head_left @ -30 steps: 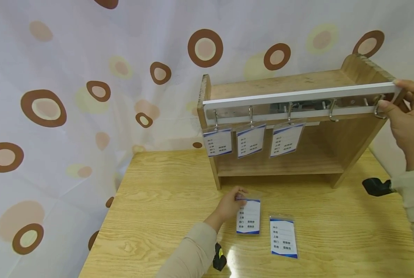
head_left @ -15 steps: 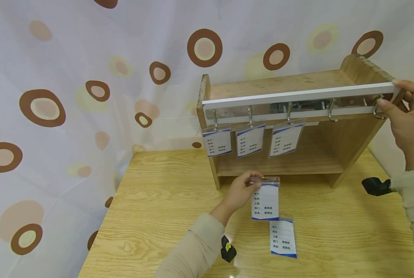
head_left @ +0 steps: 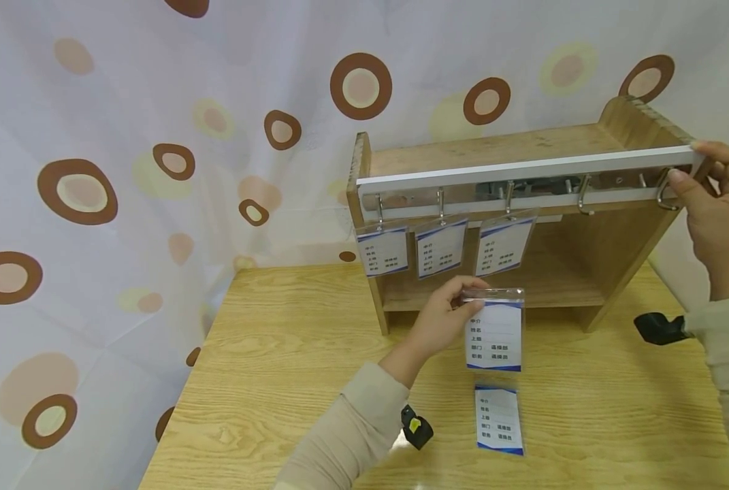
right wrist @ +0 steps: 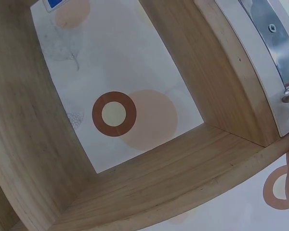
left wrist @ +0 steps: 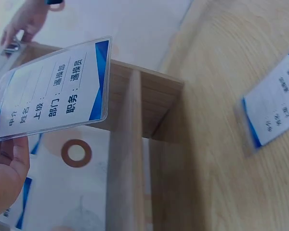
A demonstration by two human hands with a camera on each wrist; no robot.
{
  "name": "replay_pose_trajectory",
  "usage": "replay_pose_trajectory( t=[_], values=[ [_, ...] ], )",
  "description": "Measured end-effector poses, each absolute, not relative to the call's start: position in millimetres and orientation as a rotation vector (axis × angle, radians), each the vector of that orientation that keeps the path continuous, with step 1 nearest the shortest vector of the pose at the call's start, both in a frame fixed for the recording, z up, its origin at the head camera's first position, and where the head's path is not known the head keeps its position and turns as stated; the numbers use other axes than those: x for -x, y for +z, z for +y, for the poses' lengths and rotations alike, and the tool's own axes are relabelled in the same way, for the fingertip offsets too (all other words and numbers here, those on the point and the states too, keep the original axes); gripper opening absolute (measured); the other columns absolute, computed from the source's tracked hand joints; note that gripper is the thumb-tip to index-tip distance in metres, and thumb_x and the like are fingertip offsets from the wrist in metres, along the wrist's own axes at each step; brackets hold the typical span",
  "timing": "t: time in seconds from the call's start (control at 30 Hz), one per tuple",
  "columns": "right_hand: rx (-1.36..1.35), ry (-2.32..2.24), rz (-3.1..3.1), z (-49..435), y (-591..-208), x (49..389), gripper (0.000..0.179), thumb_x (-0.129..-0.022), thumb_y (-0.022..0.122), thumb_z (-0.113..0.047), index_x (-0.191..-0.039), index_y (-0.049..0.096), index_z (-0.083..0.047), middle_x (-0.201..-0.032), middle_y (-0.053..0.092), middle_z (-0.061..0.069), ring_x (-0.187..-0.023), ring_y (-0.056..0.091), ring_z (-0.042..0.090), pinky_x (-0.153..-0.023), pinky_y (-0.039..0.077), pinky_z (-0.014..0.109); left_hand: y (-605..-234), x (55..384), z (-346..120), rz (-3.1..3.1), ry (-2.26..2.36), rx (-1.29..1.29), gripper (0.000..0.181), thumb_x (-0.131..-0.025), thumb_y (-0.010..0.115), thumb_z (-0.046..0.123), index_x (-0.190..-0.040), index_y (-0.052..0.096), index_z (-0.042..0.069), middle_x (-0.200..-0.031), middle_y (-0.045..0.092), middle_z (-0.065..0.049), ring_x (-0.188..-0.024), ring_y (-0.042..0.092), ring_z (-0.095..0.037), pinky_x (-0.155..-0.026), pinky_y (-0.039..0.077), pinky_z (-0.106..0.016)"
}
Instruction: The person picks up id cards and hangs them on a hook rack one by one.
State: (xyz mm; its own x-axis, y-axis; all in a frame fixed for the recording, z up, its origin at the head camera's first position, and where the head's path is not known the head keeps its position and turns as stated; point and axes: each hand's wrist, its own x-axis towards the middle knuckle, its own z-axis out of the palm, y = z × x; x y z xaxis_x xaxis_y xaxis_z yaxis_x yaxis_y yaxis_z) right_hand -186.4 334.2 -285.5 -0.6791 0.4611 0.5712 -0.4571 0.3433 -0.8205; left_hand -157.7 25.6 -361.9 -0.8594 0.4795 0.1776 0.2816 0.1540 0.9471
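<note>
A clear-sleeved name badge (head_left: pixel 494 333) is pinched at its top left corner by my left hand (head_left: pixel 446 316), raised off the table before the wooden shelf (head_left: pixel 493 299). The same badge spreads across the left wrist view. My right hand (head_left: pixel 728 218) grips the right end of the shelf's metal hook rail (head_left: pixel 413 199), its thumb beside the last hook (head_left: pixel 664 194). From the three left hooks hang three badges, a left one (head_left: pixel 382 252), a middle one (head_left: pixel 441 248) and a right one (head_left: pixel 505 243). Another badge (head_left: pixel 499 418) lies flat on the table below the held one.
The wooden table (head_left: pixel 266 367) carries the shelf near its back edge. Behind stands a white curtain (head_left: pixel 217 82) with brown circles. A bare hook (head_left: pixel 583 195) sits between the hanging badges and my right hand. Black wrist devices hang at both sleeves.
My left hand has lifted the badge from the table and carried it up and to the right, toward the hooks. The right hand stays at the rail's end.
</note>
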Motion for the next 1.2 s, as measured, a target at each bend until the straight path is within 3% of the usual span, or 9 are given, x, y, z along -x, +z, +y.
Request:
replay_pose_trajectory(
  t=[0.23, 0.57, 1.2],
  values=[
    [0.005, 1.454, -1.785, 334, -286, 189, 0.035, -0.082, 0.05, 0.007, -0.114, 0.053, -0.007, -0.108, 0.053, 0.002, -0.101, 0.045, 0.012, -0.09, 0.033, 0.02, -353, 165, 34, 2.289, 1.787, -0.85, 0.023, -0.086, 0.052, 0.013, -0.109, 0.054, 0.016, -0.095, 0.054, 0.009, -0.079, 0.048, -0.004, -0.067, 0.042, -0.018],
    [-0.088, 1.717, -1.577, 333, -287, 191, 0.032, -0.079, 0.052, 0.01, -0.108, 0.056, -0.003, -0.096, 0.054, 0.004, -0.089, 0.047, 0.01, -0.075, 0.036, 0.015, -335, 164, 52, 2.293, 1.744, -0.862, 0.024, -0.086, 0.052, 0.012, -0.109, 0.055, 0.016, -0.097, 0.056, 0.008, -0.074, 0.048, -0.002, -0.061, 0.042, -0.016],
    [-0.026, 1.57, -1.718, 337, -289, 192, 0.033, -0.08, 0.054, 0.005, -0.112, 0.054, -0.005, -0.1, 0.052, 0.002, -0.092, 0.049, 0.01, -0.08, 0.037, 0.015, -308, 179, 83, 2.325, 1.639, -0.976, 0.024, -0.087, 0.052, 0.012, -0.11, 0.055, 0.015, -0.1, 0.059, 0.009, -0.074, 0.048, 0.001, -0.06, 0.041, -0.013]
  ],
)
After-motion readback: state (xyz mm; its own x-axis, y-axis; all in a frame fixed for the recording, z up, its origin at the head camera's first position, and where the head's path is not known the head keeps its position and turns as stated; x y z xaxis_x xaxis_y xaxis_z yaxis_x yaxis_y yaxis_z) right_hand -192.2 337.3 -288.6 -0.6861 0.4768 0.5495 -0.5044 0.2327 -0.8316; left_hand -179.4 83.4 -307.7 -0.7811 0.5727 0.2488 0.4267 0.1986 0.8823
